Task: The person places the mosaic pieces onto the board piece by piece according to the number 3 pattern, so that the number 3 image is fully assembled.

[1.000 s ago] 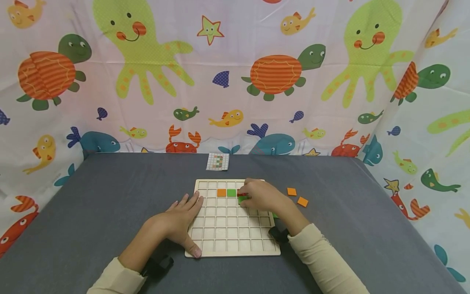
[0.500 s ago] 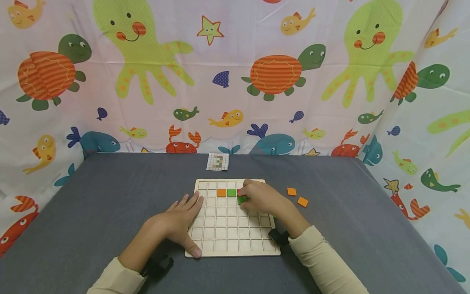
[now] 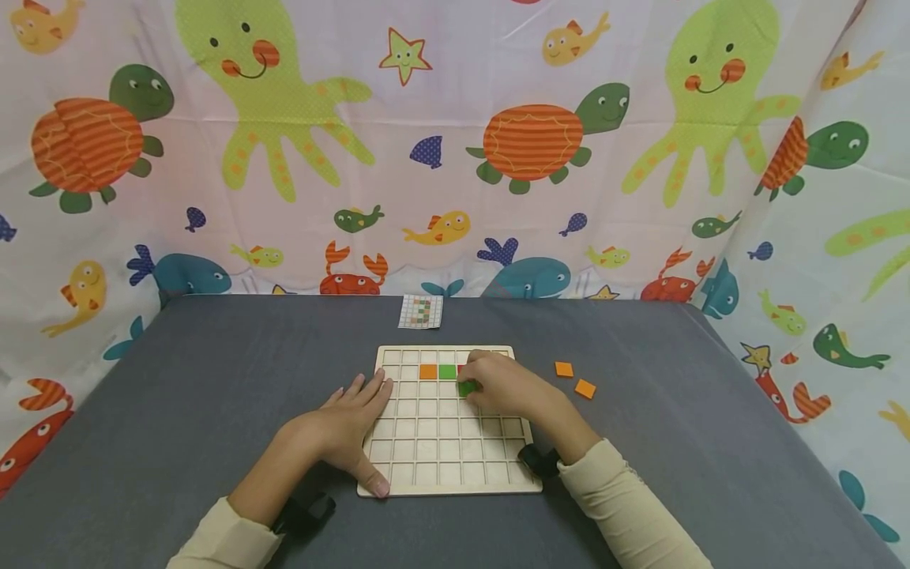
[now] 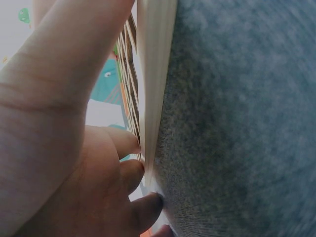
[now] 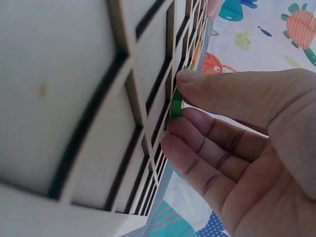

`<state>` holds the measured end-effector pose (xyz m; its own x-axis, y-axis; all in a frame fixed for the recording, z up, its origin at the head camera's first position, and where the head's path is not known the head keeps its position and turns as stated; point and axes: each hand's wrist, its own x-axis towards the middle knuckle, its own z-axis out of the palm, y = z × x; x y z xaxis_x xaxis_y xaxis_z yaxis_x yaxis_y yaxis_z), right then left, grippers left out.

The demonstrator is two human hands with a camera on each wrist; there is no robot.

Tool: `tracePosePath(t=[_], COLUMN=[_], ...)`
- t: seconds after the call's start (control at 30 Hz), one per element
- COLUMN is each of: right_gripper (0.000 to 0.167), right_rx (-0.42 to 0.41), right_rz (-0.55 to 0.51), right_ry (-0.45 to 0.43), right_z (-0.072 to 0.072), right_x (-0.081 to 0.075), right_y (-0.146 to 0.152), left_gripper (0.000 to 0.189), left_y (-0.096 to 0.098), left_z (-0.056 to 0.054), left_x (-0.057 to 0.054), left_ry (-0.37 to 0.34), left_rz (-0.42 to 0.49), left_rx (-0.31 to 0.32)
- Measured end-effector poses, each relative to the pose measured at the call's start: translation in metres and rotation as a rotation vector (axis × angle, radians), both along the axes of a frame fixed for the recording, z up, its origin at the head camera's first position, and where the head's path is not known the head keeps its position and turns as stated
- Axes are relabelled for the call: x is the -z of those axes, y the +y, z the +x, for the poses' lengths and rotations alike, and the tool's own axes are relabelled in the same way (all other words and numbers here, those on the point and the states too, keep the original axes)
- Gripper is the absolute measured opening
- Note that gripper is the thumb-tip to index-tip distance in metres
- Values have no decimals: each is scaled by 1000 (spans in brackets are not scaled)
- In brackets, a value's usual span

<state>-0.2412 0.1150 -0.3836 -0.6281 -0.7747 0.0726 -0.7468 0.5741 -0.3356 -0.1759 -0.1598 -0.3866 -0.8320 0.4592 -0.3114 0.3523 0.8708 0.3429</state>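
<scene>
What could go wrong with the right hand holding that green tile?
The green tile, pinched in the right hand, might catch on the raised lines of the grid board and sit crooked. The right hand partly hides the red piece, so it could nudge it. If the left hand on the edge pushed, the grid board might slide.

2 forearms [image 3: 268, 478] angled inward; left hand [image 3: 343, 429] spread, right hand [image 3: 506, 384] pinching.

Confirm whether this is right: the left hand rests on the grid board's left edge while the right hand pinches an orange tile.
The colour is wrong: the right hand pinches a green tile, as the right wrist view shows. The left hand does rest on the grid board's left edge.
</scene>
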Motion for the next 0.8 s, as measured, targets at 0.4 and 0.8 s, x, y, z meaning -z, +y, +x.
tracePosePath(t=[0.4,0.8], right_gripper=[18,20], right_rx=[-5,-57], right_rz=[80,76], right_ry=[7,-37], right_z=[21,32], right_x=[-14,-9], right_y=[6,13], left_gripper=[150,150], left_y=[-1,-2], left_z=[-2,-1], left_x=[-2,-1], left_ry=[-1,-16], left_rz=[-12,15], left_rx=[6,25])
